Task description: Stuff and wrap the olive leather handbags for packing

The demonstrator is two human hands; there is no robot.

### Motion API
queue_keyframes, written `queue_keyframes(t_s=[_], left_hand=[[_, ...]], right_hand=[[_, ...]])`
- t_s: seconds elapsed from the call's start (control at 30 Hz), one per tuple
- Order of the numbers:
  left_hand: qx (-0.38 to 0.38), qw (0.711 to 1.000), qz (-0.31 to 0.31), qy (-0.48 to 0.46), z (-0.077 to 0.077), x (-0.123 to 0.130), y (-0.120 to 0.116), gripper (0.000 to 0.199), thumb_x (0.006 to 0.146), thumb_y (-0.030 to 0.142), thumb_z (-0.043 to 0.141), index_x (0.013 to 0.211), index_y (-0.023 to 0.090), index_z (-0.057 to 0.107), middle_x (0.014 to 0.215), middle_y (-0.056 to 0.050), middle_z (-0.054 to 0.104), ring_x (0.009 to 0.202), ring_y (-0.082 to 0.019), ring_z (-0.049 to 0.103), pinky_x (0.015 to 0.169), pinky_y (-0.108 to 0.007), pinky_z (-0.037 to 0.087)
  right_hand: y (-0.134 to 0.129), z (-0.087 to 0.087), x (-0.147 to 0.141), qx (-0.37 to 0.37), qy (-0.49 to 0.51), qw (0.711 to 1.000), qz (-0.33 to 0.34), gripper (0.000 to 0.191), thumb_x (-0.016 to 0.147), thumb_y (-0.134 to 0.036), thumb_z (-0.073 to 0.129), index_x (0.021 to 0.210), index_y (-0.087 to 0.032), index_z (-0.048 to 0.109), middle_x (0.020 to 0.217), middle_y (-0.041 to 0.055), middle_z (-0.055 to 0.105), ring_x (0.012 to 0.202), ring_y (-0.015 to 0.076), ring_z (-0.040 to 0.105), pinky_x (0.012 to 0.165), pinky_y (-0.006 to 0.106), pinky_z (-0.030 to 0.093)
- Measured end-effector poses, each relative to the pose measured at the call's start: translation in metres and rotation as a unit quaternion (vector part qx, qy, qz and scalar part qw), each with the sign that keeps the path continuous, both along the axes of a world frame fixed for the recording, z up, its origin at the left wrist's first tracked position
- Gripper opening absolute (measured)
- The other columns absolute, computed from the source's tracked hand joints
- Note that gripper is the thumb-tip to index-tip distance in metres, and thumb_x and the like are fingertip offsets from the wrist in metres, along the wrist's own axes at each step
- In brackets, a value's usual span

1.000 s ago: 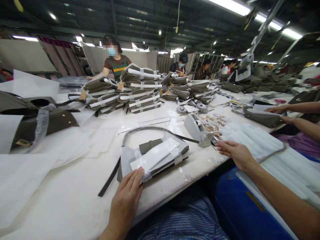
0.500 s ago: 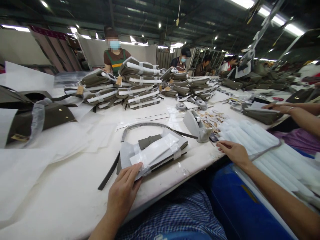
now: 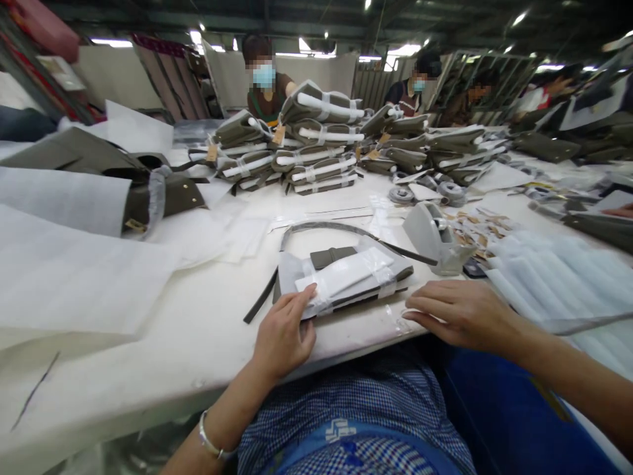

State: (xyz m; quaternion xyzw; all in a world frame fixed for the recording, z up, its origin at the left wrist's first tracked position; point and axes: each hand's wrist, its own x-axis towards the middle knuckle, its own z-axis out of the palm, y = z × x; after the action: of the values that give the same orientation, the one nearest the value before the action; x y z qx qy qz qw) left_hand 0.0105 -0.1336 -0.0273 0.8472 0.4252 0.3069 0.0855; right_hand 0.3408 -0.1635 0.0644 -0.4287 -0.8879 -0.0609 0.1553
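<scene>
A folded olive-grey bag [image 3: 368,293] lies on the table in front of me, wrapped with white paper and clear tape. Its dark strap [image 3: 413,254] loops behind it and out to both sides. My left hand [image 3: 284,333] grips the bag's near left corner, fingers on top and thumb at the near edge. Right of the bag, my right hand [image 3: 457,313] hovers by the table edge with its fingers pinched together; anything between the fingertips is too small to make out. A grey tape dispenser [image 3: 430,237] stands behind the right hand.
Stacked wrapped bags [image 3: 321,142] rise at the back. Small brown tags [image 3: 477,227] lie scattered beside white padded rolls [image 3: 534,274] on the right. White paper sheets [image 3: 74,264] and another bag [image 3: 180,194] are on the left. Co-workers stand across the table.
My right hand has moved left, from beside the rolls to near the bag's right end. The left hand stays on the bag. The view has turned right and tilted down.
</scene>
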Motion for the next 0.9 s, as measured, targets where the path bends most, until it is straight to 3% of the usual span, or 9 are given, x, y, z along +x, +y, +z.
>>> queue_keyframes(t_s=[0.1, 0.23, 0.5, 0.7, 0.9], left_hand=[[-0.033, 0.999, -0.002, -0.019, 0.009, 0.001, -0.001, 0.079, 0.078, 0.014, 0.059, 0.151, 0.020, 0.029, 0.130, -0.005, 0.064, 0.121, -0.024, 0.053, 0.103, -0.039, 0.049], [-0.042, 0.998, -0.007, -0.043, 0.013, 0.001, -0.003, 0.079, 0.081, 0.024, 0.064, 0.151, 0.021, 0.028, 0.126, -0.007, 0.066, 0.119, -0.026, 0.055, 0.100, -0.042, 0.051], [-0.034, 0.997, 0.001, -0.066, 0.007, 0.000, -0.002, 0.083, 0.082, 0.042, 0.071, 0.151, 0.021, 0.030, 0.125, -0.009, 0.065, 0.117, -0.026, 0.056, 0.097, -0.042, 0.052], [-0.031, 0.997, 0.018, -0.062, 0.002, 0.002, 0.001, 0.080, 0.082, 0.039, 0.073, 0.149, 0.020, 0.034, 0.122, -0.009, 0.066, 0.112, -0.024, 0.059, 0.094, -0.038, 0.053], [0.023, 0.995, 0.072, -0.063, -0.015, 0.012, 0.003, 0.060, 0.085, 0.030, 0.073, 0.138, 0.019, 0.047, 0.109, -0.005, 0.070, 0.101, -0.022, 0.062, 0.090, -0.033, 0.053]], right_hand=[[0.020, 0.004, -0.048, 0.015, -0.096, 0.988, 0.120, 0.024, 0.096, -0.035, 0.054, 0.082, -0.022, 0.067, 0.076, 0.0037, 0.069, 0.069, 0.0168, 0.061, 0.064, 0.029, 0.041], [0.044, 0.001, -0.094, 0.026, -0.142, 0.974, 0.176, 0.023, 0.094, -0.031, 0.056, 0.075, -0.019, 0.063, 0.072, 0.0046, 0.066, 0.067, 0.0176, 0.058, 0.060, 0.030, 0.035], [0.067, -0.011, -0.133, 0.004, -0.226, 0.955, 0.192, 0.007, 0.085, -0.018, 0.061, 0.080, -0.015, 0.066, 0.074, 0.0071, 0.068, 0.068, 0.0193, 0.059, 0.057, 0.030, 0.032], [0.071, -0.004, -0.151, -0.032, -0.275, 0.945, 0.173, 0.008, 0.079, -0.014, 0.065, 0.086, -0.014, 0.069, 0.074, 0.0089, 0.069, 0.068, 0.0200, 0.062, 0.056, 0.030, 0.034], [0.082, -0.005, -0.158, -0.072, -0.247, 0.953, 0.163, 0.017, 0.077, -0.006, 0.065, 0.068, -0.021, 0.067, 0.066, 0.0042, 0.069, 0.060, 0.0185, 0.062, 0.053, 0.030, 0.033]])
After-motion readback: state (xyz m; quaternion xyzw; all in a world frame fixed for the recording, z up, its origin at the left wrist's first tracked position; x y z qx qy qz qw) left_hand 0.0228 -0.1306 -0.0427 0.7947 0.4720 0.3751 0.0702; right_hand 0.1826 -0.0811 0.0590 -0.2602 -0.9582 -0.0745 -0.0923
